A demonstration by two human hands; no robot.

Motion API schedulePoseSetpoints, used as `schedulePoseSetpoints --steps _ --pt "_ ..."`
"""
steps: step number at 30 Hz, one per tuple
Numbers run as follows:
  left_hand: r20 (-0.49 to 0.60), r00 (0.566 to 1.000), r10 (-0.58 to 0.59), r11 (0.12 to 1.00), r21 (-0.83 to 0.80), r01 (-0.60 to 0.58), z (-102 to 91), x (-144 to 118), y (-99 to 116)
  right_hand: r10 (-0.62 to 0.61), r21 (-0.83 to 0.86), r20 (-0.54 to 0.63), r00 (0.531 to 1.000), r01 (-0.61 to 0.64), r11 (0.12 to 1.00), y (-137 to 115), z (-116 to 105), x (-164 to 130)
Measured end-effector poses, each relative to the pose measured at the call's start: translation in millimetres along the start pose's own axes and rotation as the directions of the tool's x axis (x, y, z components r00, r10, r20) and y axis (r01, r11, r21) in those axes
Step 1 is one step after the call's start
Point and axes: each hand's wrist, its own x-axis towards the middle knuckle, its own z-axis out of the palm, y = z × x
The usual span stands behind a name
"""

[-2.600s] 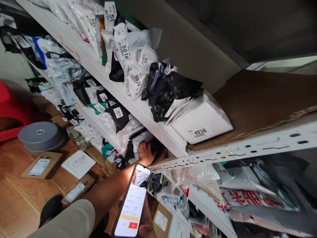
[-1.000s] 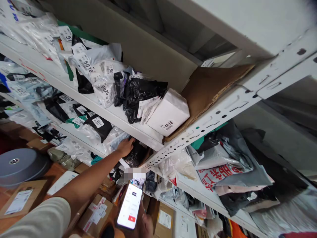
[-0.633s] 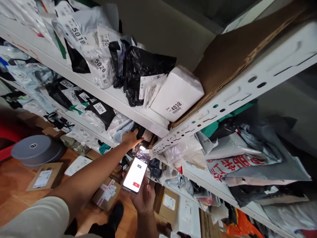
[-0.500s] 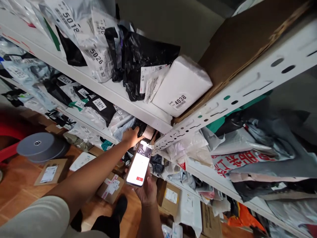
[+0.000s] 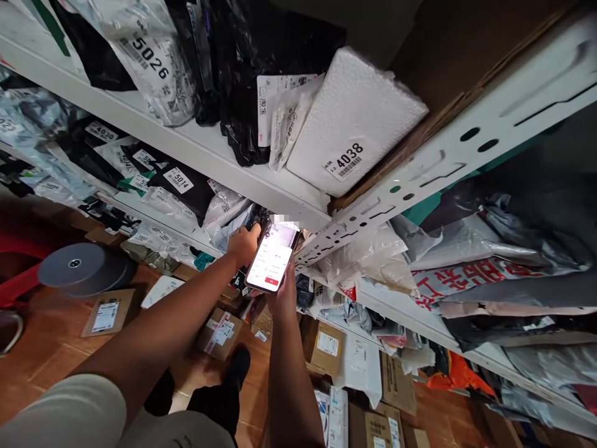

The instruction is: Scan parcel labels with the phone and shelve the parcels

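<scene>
A smartphone (image 5: 269,264) rests in my right hand (image 5: 285,287), its fingers closed around the lower edge and side. Its lit screen shows a camera-like picture on top, lines of text below and a red button. To the left of the phone is my left hand (image 5: 243,246), fingers curled, at the end of a shelf beside dark wrapped parcels (image 5: 259,216). What those fingers hold is mostly hidden by the hand and phone. Above, a white foam-wrapped parcel (image 5: 357,124) labelled 4038 leans by a black bag (image 5: 240,134).
Metal shelf boards (image 5: 196,137) packed with numbered bags stand left; a perforated white upright (image 5: 420,177) slants across the right. More bags (image 5: 476,261) fill the shelves beyond it. Cardboard boxes (image 5: 221,333) and a round grey object (image 5: 81,267) are on the tiled floor.
The phone in my right hand has moved up toward the shelf, and its screen now shows more text. My left hand's fingers have drawn in and curled. The shelves look nearer.
</scene>
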Motion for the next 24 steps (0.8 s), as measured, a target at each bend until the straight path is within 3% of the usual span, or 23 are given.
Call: schedulePoseSetpoints --steps 24 --pt "-0.024 1.000 -0.001 0.999 0.033 0.002 3.7 4.6 0.0 -0.016 0.030 0.025 1.000 0.016 0.999 -11.2 -0.6 -2.5"
